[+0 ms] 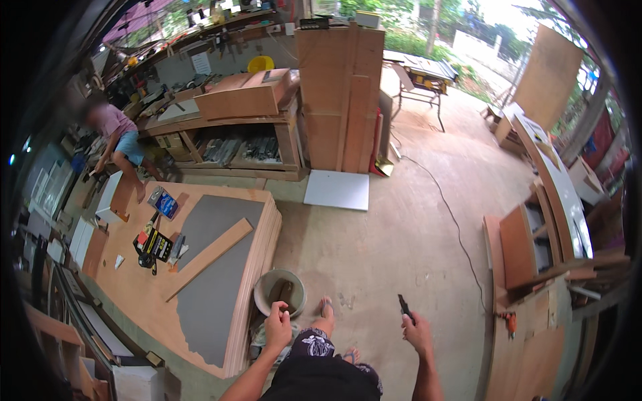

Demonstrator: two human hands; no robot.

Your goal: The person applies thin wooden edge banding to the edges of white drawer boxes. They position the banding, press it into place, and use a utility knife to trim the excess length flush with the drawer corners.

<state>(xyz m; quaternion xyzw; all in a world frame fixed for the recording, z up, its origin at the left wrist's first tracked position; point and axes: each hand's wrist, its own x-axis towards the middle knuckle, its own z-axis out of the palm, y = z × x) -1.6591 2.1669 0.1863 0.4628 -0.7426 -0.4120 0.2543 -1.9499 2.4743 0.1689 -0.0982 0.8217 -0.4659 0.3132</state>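
My right hand point(418, 334) grips a black utility knife point(404, 305), its tip pointing up and away from me over the floor. To the left, my left hand point(277, 326) is raised with its fingers curled together; what they hold, if anything, I cannot make out. Just beyond that hand stands a round bucket point(302, 284) with something brown inside. Beside the bucket is a stack of plywood sheets point(134, 274), partly covered by a grey sheet point(217, 281) with one ragged edge. A narrow wooden board point(210, 259) lies diagonally across it.
A blue can point(162, 202), a black box point(157, 244) and small tools sit on the stack. Another person point(120, 130) is at the far left by a workbench point(234, 123). A white panel point(336, 190) lies ahead; a cord point(449, 207) crosses the floor. An orange drill point(510, 324) is at right.
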